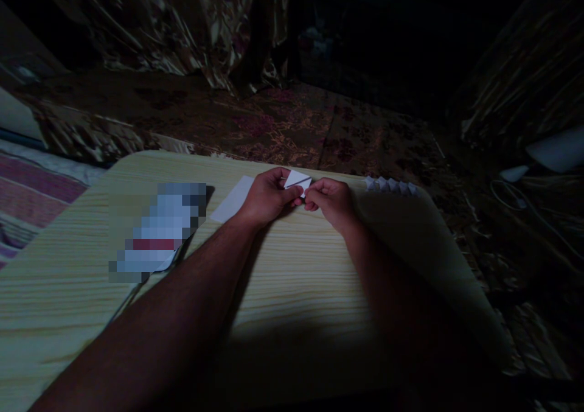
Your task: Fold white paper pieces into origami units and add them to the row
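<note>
A small piece of folded white paper (298,178) is held up between my two hands near the far side of the table. My left hand (268,196) grips it from the left, thumb across its lower part. From the right, my right hand (329,200) pinches at the paper's lower right corner with curled fingers. A dark diagonal line, like a fold gap, crosses the paper. Just left of my left hand lies a flat white paper sheet (232,200), partly covered by that hand. Several small folded white paper pieces (391,185) sit in a row to the right.
A phone-like device (159,232), its screen blurred out, rests at the left of the pale wooden table (292,290), with a cable (121,305) running toward me. Patterned fabric (274,120) borders the far edge. A white lamp-like object (556,150) stands at the right.
</note>
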Demonstrator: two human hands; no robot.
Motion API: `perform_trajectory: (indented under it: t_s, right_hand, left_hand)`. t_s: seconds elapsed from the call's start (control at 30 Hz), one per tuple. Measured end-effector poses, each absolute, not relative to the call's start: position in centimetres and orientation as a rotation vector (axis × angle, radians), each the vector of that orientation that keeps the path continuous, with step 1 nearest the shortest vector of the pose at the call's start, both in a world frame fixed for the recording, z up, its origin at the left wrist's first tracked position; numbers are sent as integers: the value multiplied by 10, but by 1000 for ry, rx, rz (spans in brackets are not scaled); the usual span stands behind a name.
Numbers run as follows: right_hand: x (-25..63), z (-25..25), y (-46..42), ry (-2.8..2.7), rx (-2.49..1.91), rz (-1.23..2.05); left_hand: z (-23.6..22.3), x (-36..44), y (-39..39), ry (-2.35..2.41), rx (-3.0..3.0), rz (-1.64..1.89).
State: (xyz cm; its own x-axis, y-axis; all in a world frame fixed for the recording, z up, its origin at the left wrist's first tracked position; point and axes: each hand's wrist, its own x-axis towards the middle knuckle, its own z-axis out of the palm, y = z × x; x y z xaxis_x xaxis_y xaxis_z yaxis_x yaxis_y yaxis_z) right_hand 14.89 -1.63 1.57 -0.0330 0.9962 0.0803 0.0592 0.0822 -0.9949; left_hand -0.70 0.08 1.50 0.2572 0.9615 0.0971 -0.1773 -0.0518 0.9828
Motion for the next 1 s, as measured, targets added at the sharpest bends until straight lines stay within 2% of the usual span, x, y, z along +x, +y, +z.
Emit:
perform_trajectory:
  t_s: [1.0]
  right_hand:
    - [147,14,-15,-1344,-1233,994]
  left_hand:
    - [15,-4,-1,903,1361,1148]
